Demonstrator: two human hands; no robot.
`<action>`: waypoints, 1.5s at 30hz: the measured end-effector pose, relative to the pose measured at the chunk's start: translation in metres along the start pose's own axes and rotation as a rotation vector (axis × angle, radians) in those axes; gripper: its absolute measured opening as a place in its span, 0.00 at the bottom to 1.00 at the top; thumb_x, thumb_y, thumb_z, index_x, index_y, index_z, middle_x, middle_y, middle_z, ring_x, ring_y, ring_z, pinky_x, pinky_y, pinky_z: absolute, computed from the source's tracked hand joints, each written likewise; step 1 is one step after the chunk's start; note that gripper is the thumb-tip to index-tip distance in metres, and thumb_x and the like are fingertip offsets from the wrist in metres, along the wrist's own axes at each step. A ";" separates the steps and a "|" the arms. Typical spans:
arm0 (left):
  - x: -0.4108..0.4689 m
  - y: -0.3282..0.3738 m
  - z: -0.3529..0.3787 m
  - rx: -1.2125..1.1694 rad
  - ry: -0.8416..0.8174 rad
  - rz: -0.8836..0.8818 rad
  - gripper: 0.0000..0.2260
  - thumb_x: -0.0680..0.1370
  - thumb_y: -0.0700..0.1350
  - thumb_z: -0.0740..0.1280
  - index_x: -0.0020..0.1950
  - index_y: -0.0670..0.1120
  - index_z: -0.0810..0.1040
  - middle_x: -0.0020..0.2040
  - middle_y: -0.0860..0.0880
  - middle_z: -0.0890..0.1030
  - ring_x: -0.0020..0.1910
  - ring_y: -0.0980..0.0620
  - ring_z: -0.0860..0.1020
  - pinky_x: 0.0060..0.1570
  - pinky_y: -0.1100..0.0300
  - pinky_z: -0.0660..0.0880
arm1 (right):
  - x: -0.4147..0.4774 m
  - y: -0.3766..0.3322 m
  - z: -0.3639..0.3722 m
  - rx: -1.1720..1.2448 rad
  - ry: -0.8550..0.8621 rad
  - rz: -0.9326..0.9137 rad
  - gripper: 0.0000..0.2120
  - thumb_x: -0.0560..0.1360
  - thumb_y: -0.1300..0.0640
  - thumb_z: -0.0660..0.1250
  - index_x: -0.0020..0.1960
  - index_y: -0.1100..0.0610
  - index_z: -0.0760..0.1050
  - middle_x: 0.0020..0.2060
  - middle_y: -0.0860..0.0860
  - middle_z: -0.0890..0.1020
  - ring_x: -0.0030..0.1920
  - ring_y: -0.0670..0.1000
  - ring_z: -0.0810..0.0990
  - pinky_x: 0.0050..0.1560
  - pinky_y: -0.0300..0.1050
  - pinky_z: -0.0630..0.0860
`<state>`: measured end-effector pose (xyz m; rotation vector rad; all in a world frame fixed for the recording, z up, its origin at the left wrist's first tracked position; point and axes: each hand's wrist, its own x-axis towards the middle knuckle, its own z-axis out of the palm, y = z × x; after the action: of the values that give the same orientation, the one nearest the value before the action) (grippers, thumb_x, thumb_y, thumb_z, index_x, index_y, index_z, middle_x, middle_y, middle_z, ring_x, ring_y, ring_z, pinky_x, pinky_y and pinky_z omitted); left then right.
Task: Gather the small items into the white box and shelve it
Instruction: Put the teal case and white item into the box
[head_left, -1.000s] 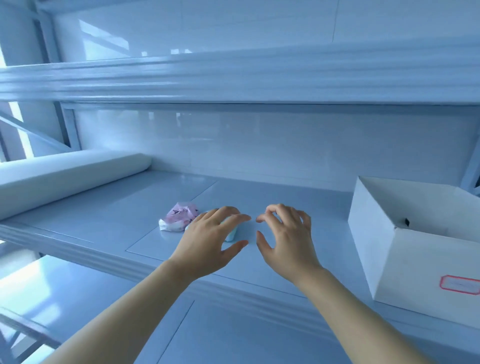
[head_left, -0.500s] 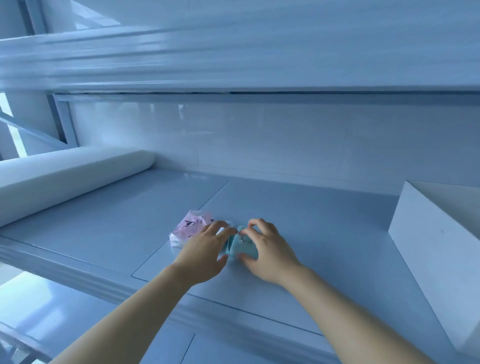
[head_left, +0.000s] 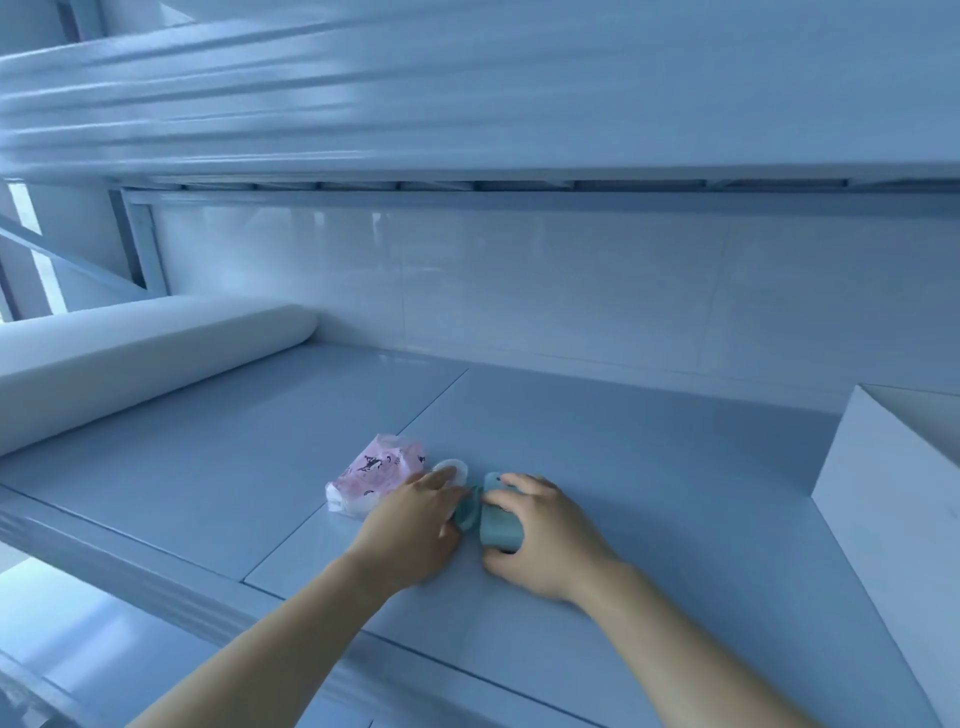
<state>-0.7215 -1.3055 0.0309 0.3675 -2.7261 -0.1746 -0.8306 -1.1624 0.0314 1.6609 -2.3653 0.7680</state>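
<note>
A teal rectangular item (head_left: 497, 522) lies on the grey shelf (head_left: 649, 493), and my right hand (head_left: 543, 535) is closed around it from the right. My left hand (head_left: 415, 525) rests beside it, fingers over a teal cord or strap (head_left: 466, 512) attached to the item. Just past my left fingers sits a small round white object (head_left: 451, 466). A pink printed packet (head_left: 371, 475) lies to the left of that, partly under my left hand. The white box (head_left: 893, 499) stands at the right edge, only its left wall showing.
A long white roll (head_left: 130, 374) lies along the left side of the shelf. Another shelf (head_left: 467, 104) hangs low overhead. The shelf's front lip (head_left: 156, 577) runs diagonally below my forearms.
My hands have come down from hovering onto the teal item, the right hand closing on it. The view has shifted left, so less of the white box shows.
</note>
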 end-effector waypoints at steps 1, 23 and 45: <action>0.000 -0.001 0.000 -0.011 0.026 -0.002 0.21 0.70 0.38 0.61 0.61 0.50 0.75 0.63 0.50 0.73 0.57 0.46 0.74 0.44 0.53 0.75 | -0.002 0.000 -0.002 -0.018 0.002 -0.005 0.24 0.65 0.51 0.67 0.61 0.50 0.73 0.62 0.54 0.73 0.63 0.53 0.67 0.59 0.41 0.66; -0.028 0.041 0.001 -0.253 0.095 0.281 0.14 0.73 0.42 0.68 0.58 0.45 0.77 0.60 0.48 0.78 0.59 0.47 0.74 0.53 0.60 0.68 | -0.066 -0.021 -0.028 -0.134 0.107 0.176 0.15 0.69 0.57 0.67 0.56 0.53 0.78 0.51 0.55 0.78 0.52 0.58 0.73 0.48 0.43 0.70; 0.013 0.240 -0.069 -0.525 0.529 0.566 0.16 0.73 0.36 0.68 0.57 0.51 0.76 0.56 0.55 0.81 0.49 0.57 0.77 0.40 0.65 0.73 | -0.176 -0.022 -0.239 -0.223 0.622 0.307 0.17 0.66 0.57 0.73 0.54 0.48 0.80 0.64 0.52 0.76 0.62 0.50 0.74 0.58 0.39 0.67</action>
<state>-0.7618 -1.0839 0.1405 -0.4429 -2.0540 -0.5279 -0.7845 -0.9046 0.1728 0.8173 -2.1551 0.8701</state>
